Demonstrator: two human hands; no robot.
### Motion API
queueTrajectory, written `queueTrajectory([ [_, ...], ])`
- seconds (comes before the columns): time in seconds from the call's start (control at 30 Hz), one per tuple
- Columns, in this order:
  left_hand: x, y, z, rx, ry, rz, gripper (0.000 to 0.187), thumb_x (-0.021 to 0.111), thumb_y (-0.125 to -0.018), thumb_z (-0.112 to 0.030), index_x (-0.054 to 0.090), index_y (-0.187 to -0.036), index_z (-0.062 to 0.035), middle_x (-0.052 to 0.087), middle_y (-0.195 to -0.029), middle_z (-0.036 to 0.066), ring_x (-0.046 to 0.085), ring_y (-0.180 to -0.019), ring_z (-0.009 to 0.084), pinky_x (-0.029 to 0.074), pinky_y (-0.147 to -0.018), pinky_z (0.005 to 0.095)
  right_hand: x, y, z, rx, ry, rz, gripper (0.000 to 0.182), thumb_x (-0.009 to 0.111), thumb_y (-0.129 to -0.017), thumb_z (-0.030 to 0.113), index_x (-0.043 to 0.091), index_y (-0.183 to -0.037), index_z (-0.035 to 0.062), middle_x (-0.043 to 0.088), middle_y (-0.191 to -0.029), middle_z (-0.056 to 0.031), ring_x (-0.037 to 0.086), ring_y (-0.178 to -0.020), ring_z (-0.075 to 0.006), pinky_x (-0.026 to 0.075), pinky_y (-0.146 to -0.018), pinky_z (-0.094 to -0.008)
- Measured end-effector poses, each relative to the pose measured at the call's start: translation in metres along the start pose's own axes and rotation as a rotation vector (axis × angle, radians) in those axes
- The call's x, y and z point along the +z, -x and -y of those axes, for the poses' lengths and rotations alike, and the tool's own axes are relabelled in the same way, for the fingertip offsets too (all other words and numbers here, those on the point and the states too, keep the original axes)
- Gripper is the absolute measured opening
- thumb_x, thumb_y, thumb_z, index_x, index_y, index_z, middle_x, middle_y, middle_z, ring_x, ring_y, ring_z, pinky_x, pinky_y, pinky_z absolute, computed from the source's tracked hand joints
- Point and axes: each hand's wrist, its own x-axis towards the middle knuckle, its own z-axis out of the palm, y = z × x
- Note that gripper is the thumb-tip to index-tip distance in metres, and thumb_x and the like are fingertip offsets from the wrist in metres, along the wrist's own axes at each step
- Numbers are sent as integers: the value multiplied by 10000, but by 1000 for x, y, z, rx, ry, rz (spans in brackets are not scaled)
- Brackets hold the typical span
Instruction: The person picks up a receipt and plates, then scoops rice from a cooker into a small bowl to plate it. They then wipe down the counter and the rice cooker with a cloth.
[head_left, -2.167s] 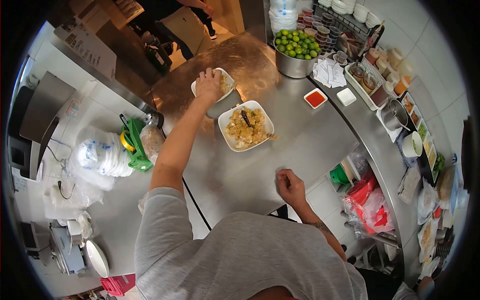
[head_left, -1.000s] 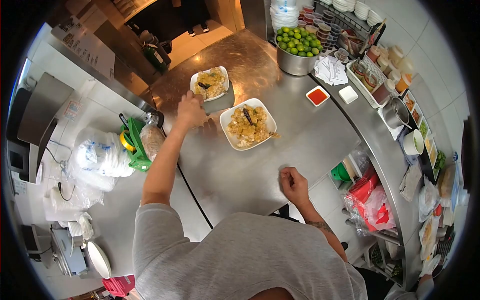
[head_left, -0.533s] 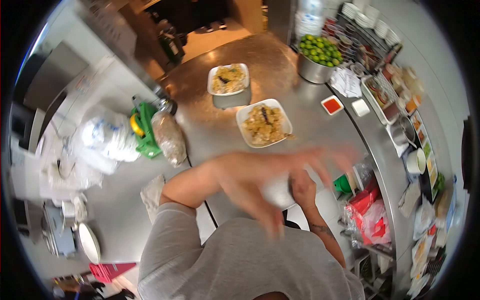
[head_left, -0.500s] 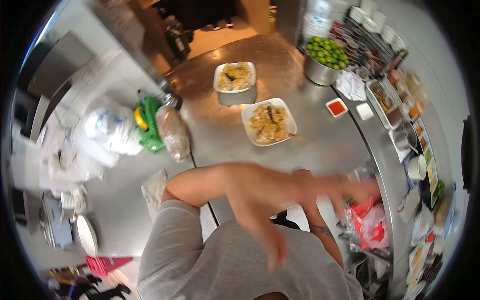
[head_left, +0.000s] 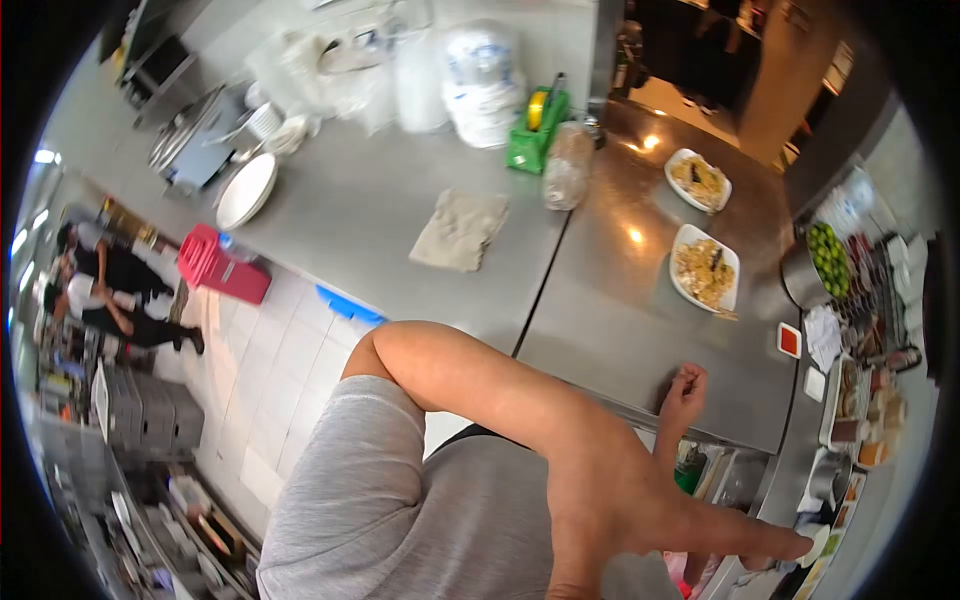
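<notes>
Left hand (head_left: 615, 490) — now off bowl (head_left: 684, 196), across torso (head_left: 490, 510)

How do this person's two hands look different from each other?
The left hand is open, fingers stretched out; the right hand has its fingers curled in. The left hand looks much larger in this view than the right hand. The left hand shows against the grey shirt, the right hand near the edge of the steel table. Both are bare.
</notes>
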Motion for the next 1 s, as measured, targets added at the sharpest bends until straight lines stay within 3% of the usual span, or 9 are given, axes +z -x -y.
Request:
queueTrajectory([
  [0.17,40,40,-49,-185,-79,-70,1505,761,-425,-721,-67,-1434,29,221,-1473,234,452,-1247,285,-163,-962,630,45,9,12,-59,-52,155,96,568,-879,105,563,-928,23,511,-728,5,446,-650,-83,400,-607,-236],
  [0.23,62,60,-65,-198,-108,-171,1479,762,-448,-708,-56,-1436,29,236,-1466,238,465,-1234,286,-171,-960,629,80,15,39,-147,-97,266,111,579,-868,105,565,-933,16,528,-759,-14,471,-684,-103,412,-641,-250],
  [0.4,110,122,-108,-155,-244,-362,1362,756,-547,-653,-11,-1437,36,255,-1447,237,504,-1176,299,91,-1023,590,195,27,158,-540,3,624,233,622,-837,135,565,-1028,14,579,-1009,-105,535,-930,-239,418,-861,-346],
  [0.5,143,177,-125,-16,-255,-545,1232,720,-653,-605,17,-1440,29,292,-1418,226,507,-1137,303,324,-976,490,283,35,203,-851,32,616,368,624,-838,191,533,-1157,30,516,-1207,-153,467,-1100,-328,351,-959,-414],
  [0.6,187,260,-162,-47,-385,-894,1052,661,-758,-548,98,-1436,28,271,-1421,238,468,-1159,326,404,-924,420,390,57,175,-958,562,480,481,601,-855,285,482,-1255,48,445,-1312,-162,414,-1184,-358,321,-985,-434],
  [0.8,268,448,-177,-834,-505,-1838,587,458,-922,-485,413,-1304,-40,519,-1112,194,548,-990,279,437,-858,375,486,135,231,-708,555,709,547,535,-888,407,480,-1241,-7,520,-1225,-196,462,-1153,-378,337,-995,-434],
  [0.87,266,506,-157,-1153,-680,-1894,530,452,-930,-458,476,-1213,-10,547,-1051,210,576,-940,296,452,-819,374,512,202,259,-364,-103,855,470,527,-914,369,512,-1182,-16,571,-1129,-184,530,-1070,-338,395,-936,-426],
  [0.93,252,556,-127,-1448,-735,-1880,487,465,-934,-412,469,-1183,7,561,-1026,192,592,-889,281,463,-779,358,496,276,346,485,-445,1151,395,524,-928,328,538,-1163,10,581,-1111,-145,555,-1041,-268,438,-893,-392],
  [1.0,237,581,-112,-1464,-661,-1883,421,483,-933,-360,476,-1146,2,561,-995,203,584,-887,322,463,-788,371,514,336,364,855,-880,1259,367,537,-923,304,549,-1164,26,593,-1087,-116,579,-996,-215,472,-854,-359],
])
